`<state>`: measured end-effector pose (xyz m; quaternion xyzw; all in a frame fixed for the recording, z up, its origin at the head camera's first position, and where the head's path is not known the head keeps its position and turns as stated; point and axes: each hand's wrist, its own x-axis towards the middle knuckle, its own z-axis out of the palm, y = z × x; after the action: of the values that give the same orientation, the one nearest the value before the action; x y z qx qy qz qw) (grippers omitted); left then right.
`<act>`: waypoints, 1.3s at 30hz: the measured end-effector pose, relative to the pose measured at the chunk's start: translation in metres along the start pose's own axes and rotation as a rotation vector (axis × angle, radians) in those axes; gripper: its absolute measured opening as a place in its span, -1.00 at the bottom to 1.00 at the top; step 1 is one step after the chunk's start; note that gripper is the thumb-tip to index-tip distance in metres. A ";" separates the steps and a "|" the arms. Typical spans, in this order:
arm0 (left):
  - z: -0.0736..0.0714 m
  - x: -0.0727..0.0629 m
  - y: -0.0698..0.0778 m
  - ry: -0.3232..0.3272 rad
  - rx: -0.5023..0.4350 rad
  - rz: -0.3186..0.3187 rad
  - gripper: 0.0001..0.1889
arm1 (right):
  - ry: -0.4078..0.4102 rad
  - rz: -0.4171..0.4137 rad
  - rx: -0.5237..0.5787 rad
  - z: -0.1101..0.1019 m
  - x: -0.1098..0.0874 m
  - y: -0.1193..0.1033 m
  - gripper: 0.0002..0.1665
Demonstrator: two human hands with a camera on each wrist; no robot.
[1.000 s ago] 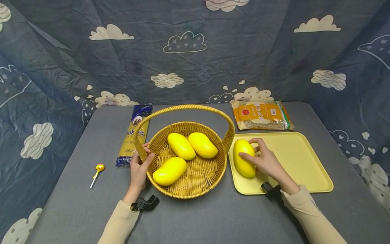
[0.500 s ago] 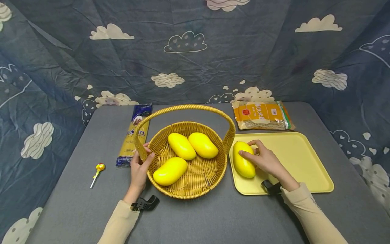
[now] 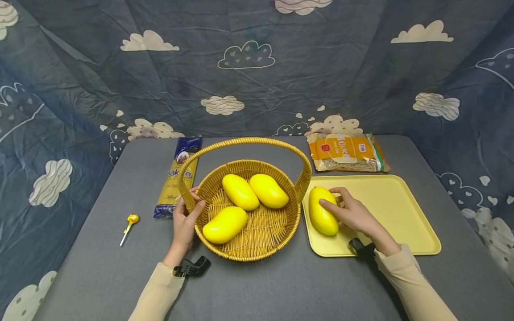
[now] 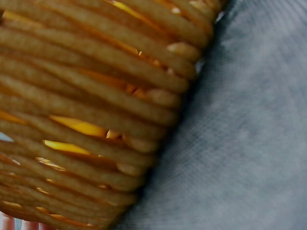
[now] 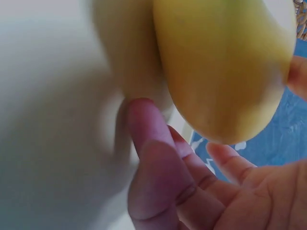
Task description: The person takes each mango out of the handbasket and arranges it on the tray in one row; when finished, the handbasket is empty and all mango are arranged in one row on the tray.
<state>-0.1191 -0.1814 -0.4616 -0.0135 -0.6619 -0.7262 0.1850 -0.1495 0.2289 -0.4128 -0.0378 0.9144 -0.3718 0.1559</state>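
My left hand [image 3: 184, 225] grips the left side of a woven wicker basket [image 3: 267, 229] where its tall handle meets the rim. Three yellow mangoes lie inside: one at the front left [image 3: 225, 225], one at the back middle [image 3: 240, 191] and one at the back right [image 3: 268, 191]. Right of the basket, a fourth mango [image 3: 322, 214] is on the left end of a pale yellow tray [image 3: 393, 214]. My right hand [image 3: 353, 214] holds it, thumb on top and fingers along its far right side. In the right wrist view that mango [image 5: 220, 72] is close up above the fingers.
Behind the basket's left side lies a blue and gold pasta packet [image 3: 170, 185], partly covered by the handle and left hand. A wrapped lollipop [image 3: 129, 227] is at far left. An orange food packet [image 3: 345, 152] lies behind the tray. A cloud-print cloth [image 3: 249, 89] hangs behind.
The mango under my right hand has shifted slightly toward the tray's near edge, the hand moving with it. My left hand and the basket stay put.
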 end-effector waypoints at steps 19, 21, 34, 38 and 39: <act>-0.001 0.000 -0.001 0.008 -0.004 -0.011 -0.77 | 0.151 -0.070 -0.245 -0.006 -0.016 -0.004 -0.10; -0.001 0.000 0.000 0.006 -0.004 -0.013 -0.77 | 0.189 -0.082 -0.262 -0.006 -0.018 -0.006 -0.12; -0.001 0.000 -0.001 -0.010 0.015 -0.003 -0.78 | 0.498 -0.313 -0.363 0.007 -0.037 -0.044 -0.52; -0.001 0.000 0.000 -0.011 0.014 -0.007 -0.78 | 0.533 -0.403 -0.376 0.012 -0.040 -0.059 -0.60; -0.001 0.000 0.001 -0.011 0.016 -0.008 -0.78 | 0.537 -0.425 -0.378 0.013 -0.041 -0.063 -0.61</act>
<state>-0.1188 -0.1820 -0.4609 -0.0132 -0.6687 -0.7217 0.1785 -0.1098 0.1824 -0.3676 -0.1557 0.9467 -0.2176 -0.1793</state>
